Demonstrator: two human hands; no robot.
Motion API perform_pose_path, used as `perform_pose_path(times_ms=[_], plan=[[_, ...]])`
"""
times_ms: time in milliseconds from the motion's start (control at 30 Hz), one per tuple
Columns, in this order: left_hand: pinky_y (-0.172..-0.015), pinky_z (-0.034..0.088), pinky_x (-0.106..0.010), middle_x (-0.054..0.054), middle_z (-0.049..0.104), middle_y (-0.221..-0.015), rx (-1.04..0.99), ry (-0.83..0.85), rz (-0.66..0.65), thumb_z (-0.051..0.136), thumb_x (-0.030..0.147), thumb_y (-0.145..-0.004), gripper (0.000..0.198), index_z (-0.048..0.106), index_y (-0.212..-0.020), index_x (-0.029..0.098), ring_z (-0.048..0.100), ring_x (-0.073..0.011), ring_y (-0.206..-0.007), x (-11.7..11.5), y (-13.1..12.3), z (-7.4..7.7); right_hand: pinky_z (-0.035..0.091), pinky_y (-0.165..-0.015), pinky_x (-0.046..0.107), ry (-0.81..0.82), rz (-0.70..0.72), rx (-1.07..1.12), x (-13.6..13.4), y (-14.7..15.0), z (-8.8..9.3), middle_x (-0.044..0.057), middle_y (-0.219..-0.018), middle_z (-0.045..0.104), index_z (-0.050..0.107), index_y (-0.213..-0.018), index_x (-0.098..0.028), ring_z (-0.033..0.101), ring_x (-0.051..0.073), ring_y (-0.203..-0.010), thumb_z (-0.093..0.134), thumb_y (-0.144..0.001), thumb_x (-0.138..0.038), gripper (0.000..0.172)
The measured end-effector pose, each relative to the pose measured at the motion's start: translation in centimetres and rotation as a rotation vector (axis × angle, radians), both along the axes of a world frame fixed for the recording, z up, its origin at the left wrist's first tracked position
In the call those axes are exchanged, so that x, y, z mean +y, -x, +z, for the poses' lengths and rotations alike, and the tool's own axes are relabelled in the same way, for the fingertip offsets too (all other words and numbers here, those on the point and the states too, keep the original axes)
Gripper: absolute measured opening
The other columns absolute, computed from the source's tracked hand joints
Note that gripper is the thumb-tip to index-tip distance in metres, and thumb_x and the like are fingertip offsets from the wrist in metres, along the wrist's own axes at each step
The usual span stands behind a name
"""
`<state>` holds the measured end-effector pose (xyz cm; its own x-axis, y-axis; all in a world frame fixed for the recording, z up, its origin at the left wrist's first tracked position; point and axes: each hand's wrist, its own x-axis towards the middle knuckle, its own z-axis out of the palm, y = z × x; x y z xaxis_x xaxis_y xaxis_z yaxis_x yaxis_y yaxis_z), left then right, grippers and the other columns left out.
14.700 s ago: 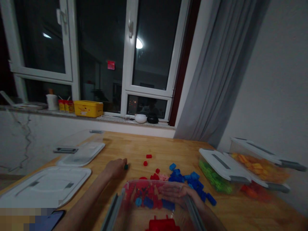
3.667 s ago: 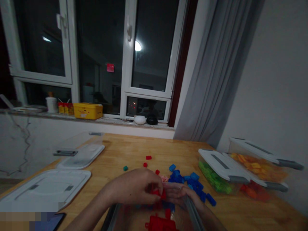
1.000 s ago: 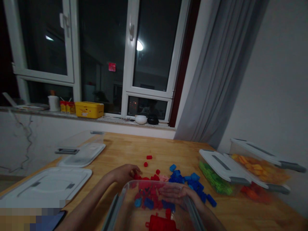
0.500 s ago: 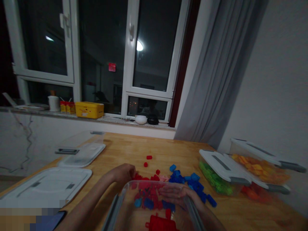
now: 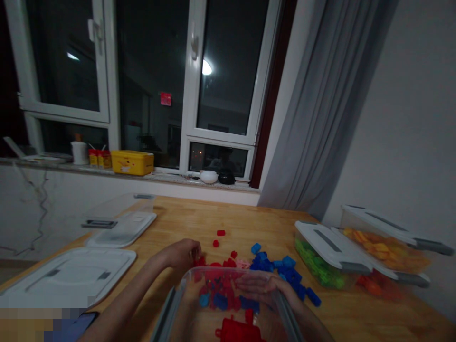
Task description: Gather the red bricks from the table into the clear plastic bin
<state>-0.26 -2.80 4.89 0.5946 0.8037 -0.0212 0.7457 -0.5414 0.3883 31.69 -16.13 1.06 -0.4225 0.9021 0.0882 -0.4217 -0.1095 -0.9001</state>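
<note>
A clear plastic box (image 5: 185, 294) stands tilted at the near edge of the wooden table (image 5: 199, 223), with red bricks (image 5: 237, 330) and blue ones in it. My left hand (image 5: 181, 254) is curled just beyond the box's far rim, fingertips pinched on a small red brick (image 5: 200, 261). My right hand (image 5: 261, 286) lies against the far side of the box, seen through its wall, and grips it. Loose red bricks (image 5: 228, 262) and a heap of blue bricks (image 5: 281, 268) lie beyond the box.
At the right stand lidded boxes of green (image 5: 318, 268) and orange bricks (image 5: 386, 249). White lids (image 5: 67, 275) and an empty clear box (image 5: 117, 209) lie at the left. A phone (image 5: 69, 327) is at the near left edge. The window sill holds a yellow tin (image 5: 131, 162).
My left hand, earlier over the box with red bricks, went out past its rim and has lifted slightly with a red brick pinched. The small teal brick is gone from the table.
</note>
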Motion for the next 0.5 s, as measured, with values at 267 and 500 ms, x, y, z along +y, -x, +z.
perform_pose_path(times_ms=[267, 500], plan=[[-0.067, 0.047, -0.026, -0.005, 0.070, -0.092, -0.109, -0.138, -0.004, 0.054, 0.014, -0.071, 0.028, 0.066, -0.096, 0.017, 0.066, -0.0194, -0.080, -1.9, 0.4, 4.6, 0.035, -0.114, 0.053, 0.029, 0.043, 0.028, 0.8, -0.5, -1.2, 0.018, -0.113, 0.076, 0.080, -0.098, -0.016, 0.067, 0.035, -0.116, 0.063, -0.071, -0.026, 0.034], [-0.071, 0.046, -0.026, -0.004, 0.064, -0.096, -0.173, -0.255, -0.052, 0.051, 0.014, -0.077, 0.022, 0.062, -0.096, 0.019, 0.062, -0.0178, -0.083, -7.8, -1.7, 9.8, 0.036, -0.113, 0.056, -0.037, -0.015, -0.001, -1.1, 0.4, 0.9, 0.018, -0.118, 0.074, 0.079, -0.103, -0.015, 0.065, 0.035, -0.119, 0.063, -0.073, -0.026, 0.035]])
